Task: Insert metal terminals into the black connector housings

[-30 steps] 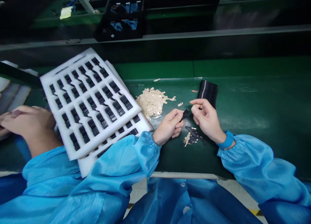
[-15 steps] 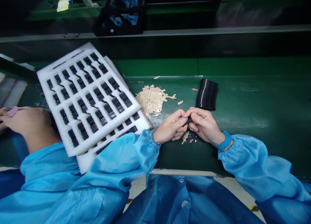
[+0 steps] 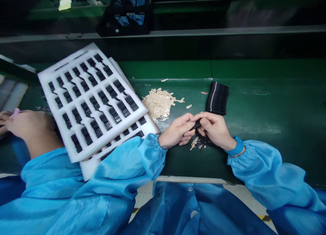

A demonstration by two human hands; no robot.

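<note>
Head camera view: loose black and tan bits lie at six o'clock on the green table, and just beyond them the left hand and right hand meet, fingers pinched on a short black piece between them, neither hand nearer, its long axis tilting from about eight o'clock toward two. The piece looks dark, plain and narrow, its far end covered by fingers. From it, tan tabs are heaped at ten o'clock, a tight black row stands at one, and a white foam tray reaches farthest, between nine and ten.
</note>
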